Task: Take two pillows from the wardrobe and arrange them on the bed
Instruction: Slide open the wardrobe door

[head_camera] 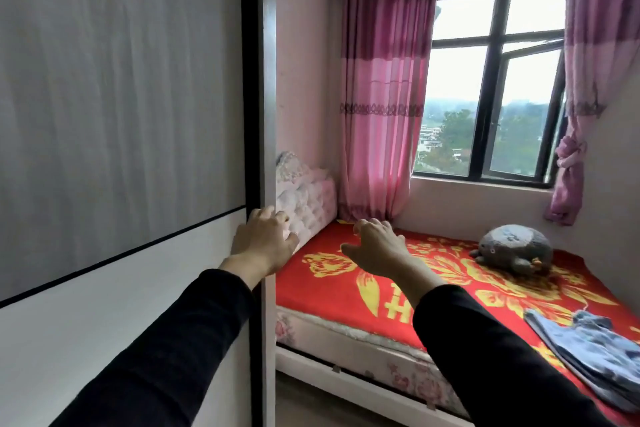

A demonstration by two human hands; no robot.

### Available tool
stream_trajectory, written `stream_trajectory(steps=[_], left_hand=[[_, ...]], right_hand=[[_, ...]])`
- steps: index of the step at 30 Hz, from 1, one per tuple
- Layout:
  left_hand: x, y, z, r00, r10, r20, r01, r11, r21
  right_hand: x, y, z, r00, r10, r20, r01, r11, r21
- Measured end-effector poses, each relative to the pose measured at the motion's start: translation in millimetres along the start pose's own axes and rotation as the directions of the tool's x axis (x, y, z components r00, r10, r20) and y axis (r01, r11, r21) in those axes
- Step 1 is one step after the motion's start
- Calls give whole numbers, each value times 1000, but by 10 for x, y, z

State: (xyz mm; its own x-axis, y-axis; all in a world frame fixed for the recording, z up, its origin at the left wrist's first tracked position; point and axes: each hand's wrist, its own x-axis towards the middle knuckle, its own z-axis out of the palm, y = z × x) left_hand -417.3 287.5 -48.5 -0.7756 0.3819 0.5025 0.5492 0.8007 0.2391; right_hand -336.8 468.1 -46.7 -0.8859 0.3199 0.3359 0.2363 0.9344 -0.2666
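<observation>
From the head camera, we are standing beside the wardrobe door (121,97), a tall grey sliding panel filling the left of the view, its long edge running vertically just left of the bed (450,288). Our left hand (265,239) is reaching to that edge, fingers loosely spread and curling against the frame, gripping nothing yet as far as we can tell. Our right hand (375,244) is hovering open over the red blanket, fingers spread, holding nothing. The 2 pillows are not showing anywhere; we are judging they are lying behind the closed door, so to the left of both hands, with the left hand nearer. The bed is lying to the right, carrying a grey plush toy (516,248) and folded blue cloth (588,340), so the door needs sliding first
</observation>
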Motion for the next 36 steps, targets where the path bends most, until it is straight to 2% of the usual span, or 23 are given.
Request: stream_trajectory(steps=[4, 8, 12, 14, 18, 21, 26, 28, 31, 34, 36], left_hand=[[385, -328, 203, 994, -57, -90, 59, 998, 22], [665, -644, 343, 978, -37, -207, 67, 988, 137], [875, -906, 393, 949, -28, -314, 118, 956, 270], [947, -998, 395, 930, -26, -368, 157, 930, 331], [1000, -1148, 417, 879, -43, -476, 266, 871, 413], [947, -1262, 484, 805, -113, -583, 397, 833, 386], [751, -1445, 622, 692, -168, -702, 587, 697, 411], [693, -1527, 675, 678, -147, -720, 618, 644, 451], [637, -1652, 701, 690, -69, -720, 633, 540, 555], [588, -1751, 697, 722, 22, -692, 626, 405, 666], [568, -1801, 688, 731, 58, -680, 618, 367, 696]], right_hand=[[632, -145, 361, 996, -93, 7, 93, 993, 70], [1195, -382, 662, 977, -212, -5, 211, 966, 151], [1703, -707, 919, 911, -397, -111, 411, 894, 176], [1920, -853, 1010, 824, -512, -243, 554, 817, 157], [2288, -1095, 1140, 568, -710, -416, 802, 591, 86], [2535, -1245, 1248, 393, -805, -444, 903, 429, 20], [2770, -1463, 1488, 190, -867, -461, 961, 260, -95], [2821, -1515, 1583, 134, -876, -463, 967, 218, -132], [2875, -1577, 1687, 90, -867, -491, 968, 192, -161], [2891, -1630, 1756, 59, -845, -532, 972, 170, -164], [2894, -1655, 1773, 49, -830, -556, 971, 170, -168]])
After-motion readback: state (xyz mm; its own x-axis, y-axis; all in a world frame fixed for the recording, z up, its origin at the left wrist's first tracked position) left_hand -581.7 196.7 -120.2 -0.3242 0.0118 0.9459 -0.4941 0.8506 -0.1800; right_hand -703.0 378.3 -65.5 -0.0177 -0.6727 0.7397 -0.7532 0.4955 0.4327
